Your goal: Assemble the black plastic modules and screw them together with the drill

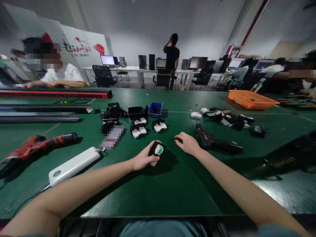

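My left hand [143, 159] is closed around a small black module [157, 150] with a white and green insert showing on top; it sits low on the green counter [158, 194], about center, near me. My right hand [188, 144] is loose and empty, fingers curled down, resting on the counter just right of the module, apart from it. Something small and dark sits under its fingertips; I can't tell what.

Just right of the right hand lies a black driver [217, 142], lengthwise, close to the wrist but not touching that I can see. Beyond the hands, three more black modules with white inserts [139, 131] lie in a loose group, with an empty black tray [135, 112] and a blue bin [155, 109] behind them. To the left, a white power bank [74, 165] lies near my left forearm, and a red drill [39, 144] lies further left. A long red power strip [55, 94] runs along the far left edge. Scattered black and white parts [229, 118] lie right of center, with an orange tray [251, 99] far right.

A seated person in a white shirt [63, 75] is at the far left of the counter, arms on it. Another person in black [171, 57] stands by the desks at the back.
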A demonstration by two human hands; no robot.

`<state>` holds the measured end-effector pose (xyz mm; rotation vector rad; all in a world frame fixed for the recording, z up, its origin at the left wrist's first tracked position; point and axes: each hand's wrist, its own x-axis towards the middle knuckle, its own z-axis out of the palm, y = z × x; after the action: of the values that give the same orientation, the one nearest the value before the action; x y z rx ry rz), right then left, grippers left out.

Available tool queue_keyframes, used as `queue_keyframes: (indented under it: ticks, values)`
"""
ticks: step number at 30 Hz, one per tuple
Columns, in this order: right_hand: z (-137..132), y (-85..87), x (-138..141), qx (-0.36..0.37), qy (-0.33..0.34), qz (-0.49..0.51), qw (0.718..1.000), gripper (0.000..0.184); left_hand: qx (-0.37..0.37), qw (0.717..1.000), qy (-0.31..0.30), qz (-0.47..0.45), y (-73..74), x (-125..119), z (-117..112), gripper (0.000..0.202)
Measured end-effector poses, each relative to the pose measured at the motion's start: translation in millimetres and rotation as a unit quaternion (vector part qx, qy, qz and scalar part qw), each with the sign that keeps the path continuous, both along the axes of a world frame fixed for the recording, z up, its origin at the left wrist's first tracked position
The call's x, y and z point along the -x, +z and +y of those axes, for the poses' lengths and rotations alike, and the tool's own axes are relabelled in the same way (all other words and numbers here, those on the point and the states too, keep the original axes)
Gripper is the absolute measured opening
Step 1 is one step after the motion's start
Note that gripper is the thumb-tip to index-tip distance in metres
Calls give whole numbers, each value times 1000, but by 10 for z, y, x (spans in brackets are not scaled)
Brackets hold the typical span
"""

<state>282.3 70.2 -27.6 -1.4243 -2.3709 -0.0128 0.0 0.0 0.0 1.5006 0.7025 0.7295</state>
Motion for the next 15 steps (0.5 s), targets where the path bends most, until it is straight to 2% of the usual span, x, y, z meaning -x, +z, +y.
queue_keyframes:
  ticks: [7,15]
  values:
    - [10,-22,12,9,4,34,999,20,63,997,32,-3,-55,-29,28,62]
    - [12,-36,54,12,17,61,998,11,71,996,49,-22,-95,-43,48,60]
